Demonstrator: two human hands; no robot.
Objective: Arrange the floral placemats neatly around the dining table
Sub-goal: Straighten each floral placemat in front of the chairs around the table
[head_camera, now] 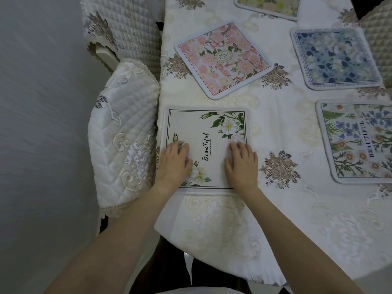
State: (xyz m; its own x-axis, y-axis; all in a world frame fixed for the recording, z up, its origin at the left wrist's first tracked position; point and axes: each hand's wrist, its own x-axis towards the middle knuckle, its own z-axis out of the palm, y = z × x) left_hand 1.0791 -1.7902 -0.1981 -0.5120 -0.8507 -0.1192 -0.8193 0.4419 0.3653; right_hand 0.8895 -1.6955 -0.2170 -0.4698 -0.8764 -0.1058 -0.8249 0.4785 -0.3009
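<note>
A white placemat with green leaves and the word "Beautiful" lies square at the table's near left corner. My left hand rests flat on its lower left part, fingers apart. My right hand presses flat on its lower right part. A pink floral placemat lies tilted behind it. A blue floral placemat sits at the far right. A placemat with purple and orange flowers lies at the near right, cut off by the frame. A pale yellow placemat shows at the top edge.
The table wears a cream embroidered tablecloth that hangs over the near edge. Two chairs with quilted white covers stand along the left side: the near chair and the far chair. A third quilted chair back shows at the top right.
</note>
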